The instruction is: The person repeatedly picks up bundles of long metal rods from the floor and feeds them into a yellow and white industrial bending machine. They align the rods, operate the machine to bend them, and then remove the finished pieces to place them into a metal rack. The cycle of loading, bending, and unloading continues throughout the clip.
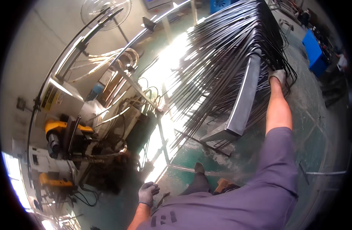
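Note:
A dense stack of long, thin black bent rods (222, 50) hangs over a grey metal beam (245, 92), their ends fanning down to the left. My right hand (278, 76), in a pale glove, reaches out to the right side of the stack. Its fingers curl in at the rods near the beam and are partly hidden there. Low in the view, my left hand (148, 193), also gloved, is held away from the rods. Its fingers are loosely bent and apart, with nothing in them.
On the left stands a machine with a curved metal rail (145, 30), hoses (114, 57) and a yellow-and-black unit (64, 130). A fan (106, 13) is behind it. A blue bin (315, 53) stands at the far right. The beam's foot (218, 132) rests near my shoe (199, 167).

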`<state>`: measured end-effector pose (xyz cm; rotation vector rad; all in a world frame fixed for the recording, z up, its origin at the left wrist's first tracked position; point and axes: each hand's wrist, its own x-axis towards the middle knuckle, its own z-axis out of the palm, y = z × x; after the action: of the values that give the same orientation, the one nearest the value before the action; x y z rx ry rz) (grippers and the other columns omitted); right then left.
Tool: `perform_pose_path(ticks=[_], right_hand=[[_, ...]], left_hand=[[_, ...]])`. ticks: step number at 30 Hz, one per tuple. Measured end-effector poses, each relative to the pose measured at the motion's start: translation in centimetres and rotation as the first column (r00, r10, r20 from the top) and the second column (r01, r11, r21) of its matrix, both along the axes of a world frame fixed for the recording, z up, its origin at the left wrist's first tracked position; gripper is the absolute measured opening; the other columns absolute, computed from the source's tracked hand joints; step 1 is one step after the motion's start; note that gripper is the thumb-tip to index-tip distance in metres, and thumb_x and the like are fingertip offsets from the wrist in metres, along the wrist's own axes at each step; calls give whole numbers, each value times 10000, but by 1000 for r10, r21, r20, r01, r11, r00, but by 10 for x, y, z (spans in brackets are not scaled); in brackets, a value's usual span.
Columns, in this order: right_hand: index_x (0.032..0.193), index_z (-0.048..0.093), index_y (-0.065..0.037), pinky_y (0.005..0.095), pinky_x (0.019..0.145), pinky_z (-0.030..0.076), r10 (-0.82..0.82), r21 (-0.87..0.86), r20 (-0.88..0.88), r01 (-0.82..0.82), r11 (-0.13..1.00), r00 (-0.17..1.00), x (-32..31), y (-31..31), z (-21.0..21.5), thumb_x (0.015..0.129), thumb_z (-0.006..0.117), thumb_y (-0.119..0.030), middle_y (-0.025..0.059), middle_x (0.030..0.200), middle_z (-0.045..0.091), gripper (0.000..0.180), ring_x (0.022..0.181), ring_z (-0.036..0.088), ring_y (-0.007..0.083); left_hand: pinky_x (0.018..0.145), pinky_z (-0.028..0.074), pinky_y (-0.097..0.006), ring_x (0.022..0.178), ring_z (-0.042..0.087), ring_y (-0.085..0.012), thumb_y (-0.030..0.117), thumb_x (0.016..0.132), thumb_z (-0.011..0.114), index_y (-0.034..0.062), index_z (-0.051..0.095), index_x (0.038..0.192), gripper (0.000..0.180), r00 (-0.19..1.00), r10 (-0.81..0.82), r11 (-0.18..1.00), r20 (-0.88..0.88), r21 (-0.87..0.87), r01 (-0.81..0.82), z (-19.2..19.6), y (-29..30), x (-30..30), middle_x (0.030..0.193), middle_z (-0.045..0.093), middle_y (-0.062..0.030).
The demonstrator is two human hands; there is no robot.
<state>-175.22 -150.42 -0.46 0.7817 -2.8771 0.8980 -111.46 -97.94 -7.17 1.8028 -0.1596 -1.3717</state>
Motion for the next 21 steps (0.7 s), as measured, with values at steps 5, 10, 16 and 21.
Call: perform_pose_path(ticks=[5,10,16,21], right_hand=[[1097,645,-41,385,834,505,422,-261,-407,-546,796,810,106,35,-28,757,688,-459,173,1081,657,541,956,647,306],[1112,628,-12,363,777,502,767,-92,-54,-768,634,639,199,213,-180,766,688,-349,143,1038,659,486,892,640,273],[1129,607,22,337,708,498,630,429,642,-886,176,436,347,419,-273,778,688,-216,108,985,661,433,815,631,234],[1008,631,28,330,564,479,639,279,742,-960,-18,203,510,479,-226,774,657,-154,98,756,640,299,632,607,203]], left_hand=[[734,539,-322,854,664,-256,51,831,572,-112,505,1196,405,995,94,995,-22,-12,-94,-3,38,-11,1007,650,-203],[807,505,-290,889,641,-168,86,803,582,-61,596,1129,358,926,66,997,371,-67,-44,-9,95,3,984,682,-113],[848,496,-331,945,649,-228,156,813,578,-20,616,1112,348,862,185,981,473,-41,-188,-21,208,28,1009,679,-162],[857,495,-334,945,649,-263,165,820,561,21,634,1090,314,770,324,909,549,44,-414,-24,333,59,998,676,-164]])
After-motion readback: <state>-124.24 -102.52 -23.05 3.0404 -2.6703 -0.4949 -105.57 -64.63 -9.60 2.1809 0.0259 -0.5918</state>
